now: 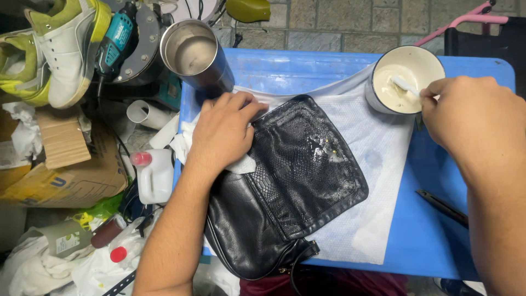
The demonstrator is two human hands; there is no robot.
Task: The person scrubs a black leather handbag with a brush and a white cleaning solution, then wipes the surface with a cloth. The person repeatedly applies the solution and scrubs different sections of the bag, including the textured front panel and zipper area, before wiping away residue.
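Note:
A black leather handbag (296, 181) with a scaly flap lies on a white cloth (378, 164) on the blue table (433, 235). Wet foam sits on the flap near its clasp. My left hand (222, 131) presses down on the bag's upper left corner, with a bit of white tissue under the palm. My right hand (476, 118) holds a white brush (405, 85) whose head dips into the creamy liquid in a white bowl (402, 68) at the table's back right.
A steel tumbler (197, 55) stands at the table's back left. A dark tool (441, 207) lies on the right. Left of the table are sneakers (60, 49), a teal power drill (115, 41), cardboard boxes (71, 170), a white jug (153, 175) and rags.

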